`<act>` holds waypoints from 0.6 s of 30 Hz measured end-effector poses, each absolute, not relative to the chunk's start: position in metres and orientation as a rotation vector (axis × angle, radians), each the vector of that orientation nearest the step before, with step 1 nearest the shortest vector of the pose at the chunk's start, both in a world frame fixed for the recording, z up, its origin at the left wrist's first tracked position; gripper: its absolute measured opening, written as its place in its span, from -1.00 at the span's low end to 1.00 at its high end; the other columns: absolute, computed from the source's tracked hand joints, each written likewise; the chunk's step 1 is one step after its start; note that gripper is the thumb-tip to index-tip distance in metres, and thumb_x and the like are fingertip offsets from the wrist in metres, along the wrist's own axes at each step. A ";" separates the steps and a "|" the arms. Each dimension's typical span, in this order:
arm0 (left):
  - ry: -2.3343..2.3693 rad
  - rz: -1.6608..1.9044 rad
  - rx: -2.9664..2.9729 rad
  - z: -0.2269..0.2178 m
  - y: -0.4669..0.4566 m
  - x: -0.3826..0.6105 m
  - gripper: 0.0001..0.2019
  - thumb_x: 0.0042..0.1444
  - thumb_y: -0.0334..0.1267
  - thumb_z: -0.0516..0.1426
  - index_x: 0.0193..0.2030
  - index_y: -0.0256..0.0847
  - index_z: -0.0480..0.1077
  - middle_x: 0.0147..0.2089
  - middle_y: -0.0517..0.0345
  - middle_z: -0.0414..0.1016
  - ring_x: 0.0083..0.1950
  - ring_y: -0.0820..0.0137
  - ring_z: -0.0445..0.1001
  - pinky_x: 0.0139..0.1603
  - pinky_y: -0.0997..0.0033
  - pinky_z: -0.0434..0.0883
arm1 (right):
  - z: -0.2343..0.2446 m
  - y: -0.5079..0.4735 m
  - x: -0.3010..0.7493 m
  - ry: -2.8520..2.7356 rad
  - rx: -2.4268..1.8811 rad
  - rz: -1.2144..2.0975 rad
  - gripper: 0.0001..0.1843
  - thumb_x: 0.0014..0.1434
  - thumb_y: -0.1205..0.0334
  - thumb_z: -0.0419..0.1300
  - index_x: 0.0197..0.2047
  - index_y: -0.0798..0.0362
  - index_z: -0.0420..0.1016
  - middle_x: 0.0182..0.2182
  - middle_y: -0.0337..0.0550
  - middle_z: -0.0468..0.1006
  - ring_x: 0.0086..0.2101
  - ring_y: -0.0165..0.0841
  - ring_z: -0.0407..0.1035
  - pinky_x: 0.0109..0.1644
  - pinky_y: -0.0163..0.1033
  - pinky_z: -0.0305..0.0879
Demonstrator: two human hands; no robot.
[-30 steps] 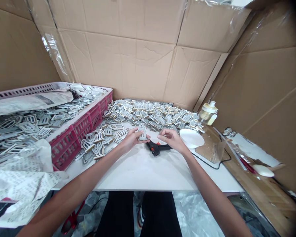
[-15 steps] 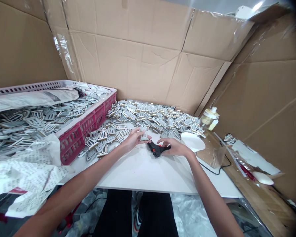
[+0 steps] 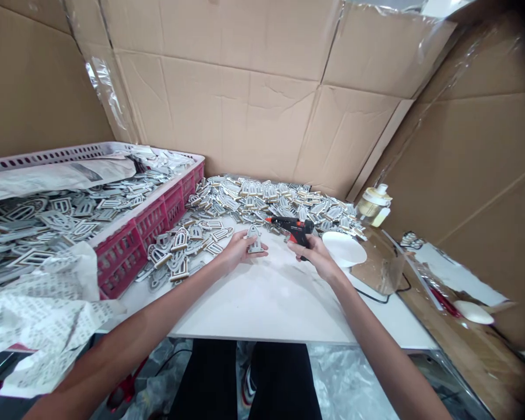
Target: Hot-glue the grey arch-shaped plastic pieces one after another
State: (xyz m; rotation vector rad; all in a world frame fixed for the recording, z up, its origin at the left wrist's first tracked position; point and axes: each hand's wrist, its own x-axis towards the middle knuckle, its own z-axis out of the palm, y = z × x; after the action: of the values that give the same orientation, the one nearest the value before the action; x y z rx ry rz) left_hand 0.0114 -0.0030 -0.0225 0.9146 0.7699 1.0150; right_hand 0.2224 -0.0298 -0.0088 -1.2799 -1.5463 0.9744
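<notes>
My left hand pinches a small grey arch-shaped cutout, held upright just above the white table. My right hand grips a black and orange glue gun by its handle, lifted off the table with the nozzle pointing left toward the cutout. A big heap of the same grey and gold cutouts lies just behind both hands.
A red and white plastic crate full of cutouts and newspaper stands at the left. A white dish, a small bottle and a black cord are at the right. Cardboard walls enclose the table.
My right hand closed on the glue gun lying on the table and lifted it up and away, nozzle toward the cutout. My left hand kept holding the cutout in place.
</notes>
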 end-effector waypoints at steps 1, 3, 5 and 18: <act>0.767 0.999 0.923 -0.024 -0.004 0.012 -0.91 0.10 -0.40 0.09 -0.24 -0.34 0.29 -0.42 0.00 0.49 -0.33 0.33 0.54 -0.16 0.16 0.50 | -0.010 -0.031 0.219 -1.538 -1.307 0.965 -0.60 -0.11 -0.05 0.27 -0.38 0.14 0.40 -0.59 -0.29 0.28 -0.59 -0.49 0.13 -0.54 -0.34 0.09; 0.765 0.970 0.941 -0.026 -0.005 0.014 -0.90 0.09 -0.40 0.10 -0.23 -0.33 0.29 -0.43 0.01 0.49 -0.31 0.33 0.53 -0.14 0.12 0.49 | -0.014 -0.034 0.213 -1.547 -1.335 0.925 -0.61 -0.10 -0.05 0.26 -0.41 0.15 0.41 -0.60 -0.29 0.27 -0.59 -0.50 0.09 -0.54 -0.34 0.04; 0.764 0.946 0.966 -0.028 -0.006 0.014 -0.90 0.09 -0.39 0.10 -0.23 -0.32 0.29 -0.42 0.01 0.49 -0.31 0.33 0.53 -0.13 0.11 0.49 | -0.018 -0.036 0.210 -1.574 -1.341 0.865 -0.64 -0.09 -0.03 0.24 -0.42 0.14 0.40 -0.60 -0.29 0.27 -0.58 -0.50 0.09 -0.51 -0.34 0.04; 0.828 0.902 0.964 -0.021 -0.009 0.016 -0.96 0.11 -0.44 0.02 -0.30 -0.31 0.27 -0.42 -0.02 0.50 -0.33 0.34 0.53 -0.17 0.19 0.50 | -0.029 -0.037 0.211 -1.744 -1.475 0.463 -0.83 -0.11 0.24 0.09 -0.37 0.08 0.34 -0.47 -0.24 0.40 -0.45 -0.37 0.25 -0.36 -0.30 0.13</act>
State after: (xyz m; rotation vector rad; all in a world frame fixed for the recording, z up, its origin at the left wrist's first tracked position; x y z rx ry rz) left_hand 0.0158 -0.0089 -0.0210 0.9640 0.8276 0.9021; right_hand 0.2107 -0.0369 -0.0293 -1.4750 -1.7440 0.4627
